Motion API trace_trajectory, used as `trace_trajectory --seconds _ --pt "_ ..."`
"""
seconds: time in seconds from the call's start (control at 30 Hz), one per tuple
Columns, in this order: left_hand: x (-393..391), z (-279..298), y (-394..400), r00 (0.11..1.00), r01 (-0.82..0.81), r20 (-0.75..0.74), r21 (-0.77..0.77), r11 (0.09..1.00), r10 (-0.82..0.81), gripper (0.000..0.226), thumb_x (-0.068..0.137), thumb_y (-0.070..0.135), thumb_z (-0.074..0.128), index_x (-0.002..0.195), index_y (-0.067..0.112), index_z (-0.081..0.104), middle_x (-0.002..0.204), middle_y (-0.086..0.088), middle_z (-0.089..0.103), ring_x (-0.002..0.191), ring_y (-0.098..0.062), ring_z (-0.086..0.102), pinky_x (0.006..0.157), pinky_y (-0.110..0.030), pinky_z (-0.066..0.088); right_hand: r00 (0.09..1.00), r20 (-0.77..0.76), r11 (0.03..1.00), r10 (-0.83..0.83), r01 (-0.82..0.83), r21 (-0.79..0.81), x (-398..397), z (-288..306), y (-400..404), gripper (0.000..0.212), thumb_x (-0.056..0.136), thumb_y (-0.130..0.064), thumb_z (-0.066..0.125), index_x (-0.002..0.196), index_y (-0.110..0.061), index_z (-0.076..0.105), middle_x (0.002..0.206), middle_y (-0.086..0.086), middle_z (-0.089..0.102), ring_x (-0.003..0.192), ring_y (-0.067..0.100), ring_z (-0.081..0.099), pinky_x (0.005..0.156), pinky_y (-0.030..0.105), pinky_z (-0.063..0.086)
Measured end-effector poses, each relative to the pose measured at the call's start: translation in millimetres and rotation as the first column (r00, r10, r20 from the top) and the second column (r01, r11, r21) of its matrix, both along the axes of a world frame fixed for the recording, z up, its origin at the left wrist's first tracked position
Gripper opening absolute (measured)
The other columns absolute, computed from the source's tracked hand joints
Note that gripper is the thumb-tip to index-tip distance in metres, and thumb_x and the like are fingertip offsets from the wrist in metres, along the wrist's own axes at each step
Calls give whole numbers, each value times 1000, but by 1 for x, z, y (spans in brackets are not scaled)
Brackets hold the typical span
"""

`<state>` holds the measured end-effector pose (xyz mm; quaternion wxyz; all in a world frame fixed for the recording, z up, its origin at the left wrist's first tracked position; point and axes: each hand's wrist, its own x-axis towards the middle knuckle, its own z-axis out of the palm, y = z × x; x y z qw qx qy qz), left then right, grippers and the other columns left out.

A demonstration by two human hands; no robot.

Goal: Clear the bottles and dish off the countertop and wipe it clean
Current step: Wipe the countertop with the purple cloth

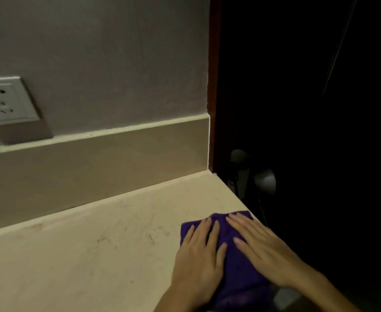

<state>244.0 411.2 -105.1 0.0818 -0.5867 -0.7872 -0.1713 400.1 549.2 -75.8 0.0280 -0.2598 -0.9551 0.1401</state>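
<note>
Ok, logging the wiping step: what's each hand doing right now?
Left hand: open, fingers straight, pressing flat on the purple cloth.
Right hand: open, fingers straight, pressing flat on the same cloth.

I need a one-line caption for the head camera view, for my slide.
Both hands, left hand and right hand, press flat on a purple cloth at the right end of the cream countertop, below a wall socket.

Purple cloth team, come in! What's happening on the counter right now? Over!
Left hand and right hand flat on purple cloth, pressing. Cloth at countertop right edge. No bottles or dish in view. Faint marks left of cloth.
</note>
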Motion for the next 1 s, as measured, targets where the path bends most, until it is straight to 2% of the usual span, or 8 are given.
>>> trace_trajectory --seconds 0.07,0.13,0.27,0.4,0.5,0.57,0.77,1.0 --pt "-25 9 33 996 10 84 -85 996 -3 73 103 57 9 161 22 37 167 1 35 154 -14 31 129 -34 14 999 -29 999 27 -27 20 -29 0 34 80 90 -71 -8 162 -39 6 163 -30 3 152 -10 -5 129 28 3" --pt "-59 16 71 996 -23 82 -122 992 33 75 103 56 6 163 20 31 169 -3 30 156 -19 26 129 -36 12 999 -49 1000 18 -18 4 -62 -1 74 68 102 -63 10 164 -34 12 167 -23 10 151 -8 -1 128 25 3" --pt "-108 25 122 996 -54 64 -168 984 65 61 110 48 23 161 16 35 166 -8 34 149 -27 37 126 -40 22 999 -42 1000 -16 17 22 -115 3 120 83 96 -72 4 165 -28 15 172 -9 10 158 9 10 129 35 9" --pt "-121 31 135 997 -44 51 -169 985 53 59 111 44 27 157 11 41 158 -12 43 139 -31 47 121 -42 29 992 -64 987 -109 115 114 -136 1 122 59 110 -46 28 163 -22 24 166 1 20 149 26 31 121 43 30" --pt "-123 31 128 997 -19 74 -178 984 33 59 111 43 26 158 11 40 158 -13 44 141 -31 45 122 -42 28 979 -65 980 -195 192 -42 -142 -8 111 61 110 -45 24 165 -22 15 171 -1 13 157 21 17 125 43 23" --pt "-125 32 122 995 -2 94 -169 986 18 58 111 43 25 159 12 39 159 -12 43 142 -30 44 123 -41 28 970 -59 971 -237 236 -28 -146 -14 107 62 110 -46 19 166 -21 11 173 -4 7 159 14 4 129 41 12" --pt "-162 35 62 994 -49 86 -176 983 65 56 112 43 25 159 15 38 160 -10 43 143 -28 43 121 -40 28 980 -59 977 -192 197 86 -190 -18 52 61 111 -42 16 166 -17 12 173 -2 10 159 13 6 130 39 3" --pt "-270 39 -124 995 -96 0 -184 978 98 58 111 36 22 156 4 42 154 -16 50 133 -34 52 116 -44 37 993 -119 993 13 1 117 -316 -16 -117 61 110 -42 20 164 -13 21 171 4 20 159 20 13 129 40 7"
